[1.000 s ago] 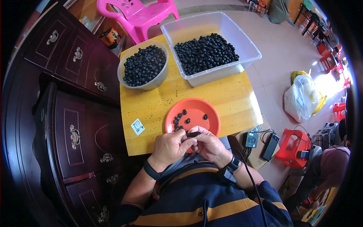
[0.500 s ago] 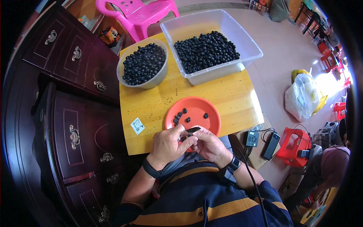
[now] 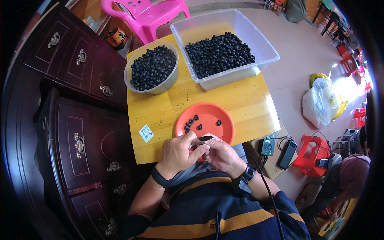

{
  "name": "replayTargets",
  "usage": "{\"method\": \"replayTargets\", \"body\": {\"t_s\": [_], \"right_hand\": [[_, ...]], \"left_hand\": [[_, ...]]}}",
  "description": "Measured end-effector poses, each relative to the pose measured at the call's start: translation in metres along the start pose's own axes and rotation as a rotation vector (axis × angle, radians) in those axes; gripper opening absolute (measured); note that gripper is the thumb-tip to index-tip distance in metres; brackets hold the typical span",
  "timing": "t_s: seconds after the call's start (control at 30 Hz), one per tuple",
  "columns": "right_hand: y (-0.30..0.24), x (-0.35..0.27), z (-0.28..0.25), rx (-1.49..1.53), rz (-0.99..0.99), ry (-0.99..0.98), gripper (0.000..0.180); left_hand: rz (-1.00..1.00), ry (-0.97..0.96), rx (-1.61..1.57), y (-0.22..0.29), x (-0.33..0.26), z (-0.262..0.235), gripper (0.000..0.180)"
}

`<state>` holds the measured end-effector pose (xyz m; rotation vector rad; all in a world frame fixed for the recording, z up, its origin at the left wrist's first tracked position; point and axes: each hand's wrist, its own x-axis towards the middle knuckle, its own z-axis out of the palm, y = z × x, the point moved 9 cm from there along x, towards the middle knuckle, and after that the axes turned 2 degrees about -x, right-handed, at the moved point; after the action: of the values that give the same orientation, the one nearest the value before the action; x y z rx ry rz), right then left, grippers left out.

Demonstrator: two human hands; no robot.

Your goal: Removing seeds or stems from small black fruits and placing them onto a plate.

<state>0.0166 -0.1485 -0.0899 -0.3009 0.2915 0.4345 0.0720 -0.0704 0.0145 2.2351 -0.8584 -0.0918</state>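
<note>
My two hands meet over the near rim of a red plate (image 3: 221, 114). My right hand (image 3: 223, 155) is closed on what looks like a small knife (image 3: 206, 138); its dark, pointed blade shows above the fingers, its handle is hidden. Facing it, my left hand (image 3: 179, 153) has its thumb and fingers pinched around a small dark piece, mostly covered by the fingers. On the plate lie several small, round black bead-like pieces (image 3: 200, 127), some with a visible hole.
Similar black pieces fill a round translucent tub (image 3: 160, 89) and a large clear bin (image 3: 230, 82) on the yellow table (image 3: 248, 100). Dark crumbs and a white label (image 3: 146, 133) lie there. Drawers (image 3: 92, 140) flank the left; a box with electronics (image 3: 267, 147) and a red stool (image 3: 310, 154) stand right.
Both hands stay in almost the same place, with the dark blade turned very slightly between them. The whole view has shifted a little; the pieces on the plate keep their places.
</note>
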Motion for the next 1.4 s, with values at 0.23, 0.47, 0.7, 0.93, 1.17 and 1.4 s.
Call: {"method": "replayTargets", "body": {"t_s": [0.23,0.47,0.7,0.93,1.17,1.4], "right_hand": [[-0.001,-0.004,0.004,-0.004,0.006,0.102,0.010],[-0.004,-0.004,0.003,0.009,-0.039,0.010,0.012],[-0.001,-0.007,0.002,0.036,-0.010,0.084,0.011],[-0.001,-0.004,-0.005,0.017,0.007,0.040,0.008],[-0.003,-0.001,-0.001,0.084,-0.005,0.087,0.007],[-0.004,0.002,-0.002,0.063,-0.027,-0.005,0.008]], "left_hand": [[-0.029,-0.053,-0.011,-0.002,0.002,0.002,0.042],[-0.047,-0.083,-0.026,-0.003,0.005,0.007,0.042],[0.002,-0.016,-0.022,0.002,0.005,0.005,0.044],[-0.015,-0.075,0.005,0.001,0.005,0.011,0.041],[0.004,-0.088,0.030,-0.002,0.005,0.014,0.036],[-0.039,0.045,-0.142,0.015,0.013,-0.004,0.018]]}}
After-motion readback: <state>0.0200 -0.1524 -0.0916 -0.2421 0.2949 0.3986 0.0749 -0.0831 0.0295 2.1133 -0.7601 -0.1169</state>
